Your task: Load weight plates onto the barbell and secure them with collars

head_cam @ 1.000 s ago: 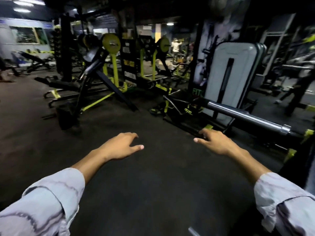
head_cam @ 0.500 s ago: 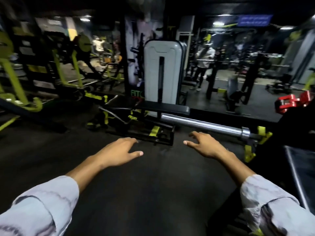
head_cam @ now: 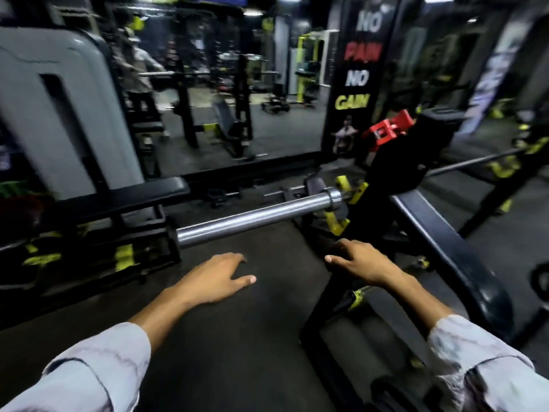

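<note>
Currently both hands hover empty above the dark floor: left hand (head_cam: 218, 276) palm down with fingers loosely spread, right hand (head_cam: 361, 263) likewise relaxed, grasping nothing. Barbell sleeve (head_cam: 252, 218) lies bare just beyond the fingertips, resting in the yellow-tipped rack (head_cam: 346, 200), presumably so plates can slide on from its free end. No plate is on it yet. Red collars (head_cam: 387, 129) sit on the upright behind (blurred, so a judgement). Black bench (head_cam: 439, 242) crowds the right side; a grey machine (head_cam: 59, 114) stands left.
</note>
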